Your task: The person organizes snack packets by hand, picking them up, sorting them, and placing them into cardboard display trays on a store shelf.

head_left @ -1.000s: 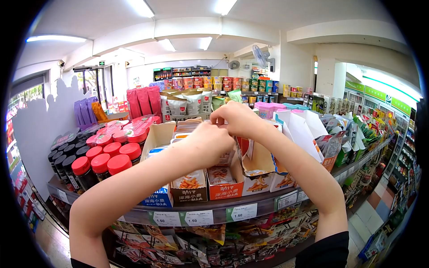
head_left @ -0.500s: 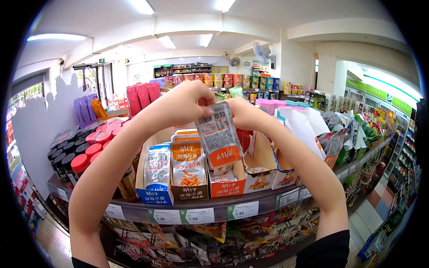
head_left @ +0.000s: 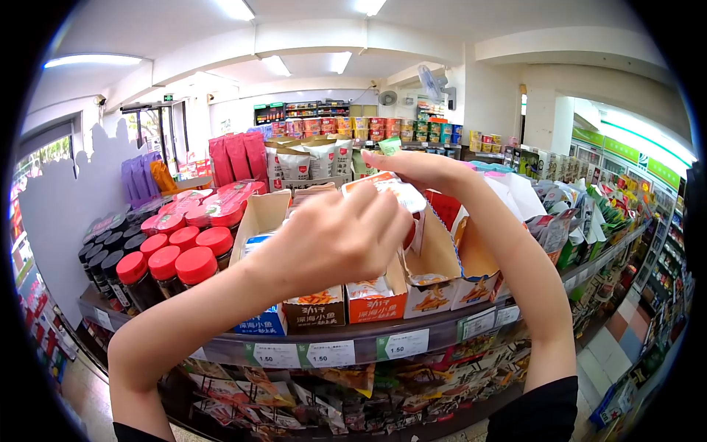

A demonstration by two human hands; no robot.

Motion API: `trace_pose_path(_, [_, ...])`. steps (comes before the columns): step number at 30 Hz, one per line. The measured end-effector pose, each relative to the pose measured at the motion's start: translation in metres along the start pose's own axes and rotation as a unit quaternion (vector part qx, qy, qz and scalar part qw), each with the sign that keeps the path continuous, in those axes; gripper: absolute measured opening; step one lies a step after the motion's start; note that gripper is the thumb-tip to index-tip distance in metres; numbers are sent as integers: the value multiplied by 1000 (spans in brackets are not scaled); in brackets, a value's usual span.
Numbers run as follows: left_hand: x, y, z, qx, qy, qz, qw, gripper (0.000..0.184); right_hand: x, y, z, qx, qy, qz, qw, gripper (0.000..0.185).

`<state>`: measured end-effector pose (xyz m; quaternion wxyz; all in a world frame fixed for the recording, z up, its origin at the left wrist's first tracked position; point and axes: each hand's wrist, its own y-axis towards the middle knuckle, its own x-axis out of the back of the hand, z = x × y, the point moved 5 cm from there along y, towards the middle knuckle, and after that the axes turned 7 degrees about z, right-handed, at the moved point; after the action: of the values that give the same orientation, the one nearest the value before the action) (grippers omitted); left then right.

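My left hand is closed, knuckles up, over the open snack boxes; its fingertips and anything in them are hidden. Just behind it, my right hand curls around the far side of a white and orange snack packet, which is tilted with its face up. Below the hands stand an orange-fronted box with packets inside, a brown-fronted box and a blue-fronted box, the last two partly covered by my left forearm.
Red-lidded jars stand left of the boxes. More cardboard boxes line the shelf to the right. Price tags run along the shelf edge. Pink bags and white pouches stand behind.
My left hand has come down and nearer, off the packet's top edge, to in front of it. The packet has tipped from hanging upright to lying back beside my right hand.
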<state>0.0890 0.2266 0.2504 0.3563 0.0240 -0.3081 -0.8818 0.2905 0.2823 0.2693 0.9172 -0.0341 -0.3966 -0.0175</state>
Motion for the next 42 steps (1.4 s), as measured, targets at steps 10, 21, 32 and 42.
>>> trace_pose_path(10, [-19,-19,-5,13,-199,106,974,15,18,-24,26,179,13,-41,983,18])
trace_pose_path(21, [-73,-22,-19,22,-397,452,798,18,-5,-22,55,266,-278,-100,918,19])
trace_pose_path(32, [-97,-19,-36,28,-434,570,697,30,-21,7,18,166,-292,-118,934,19])
trace_pose_path(42, [-96,-14,-38,3,-444,633,635,35,-19,5,19,162,-287,-112,937,20])
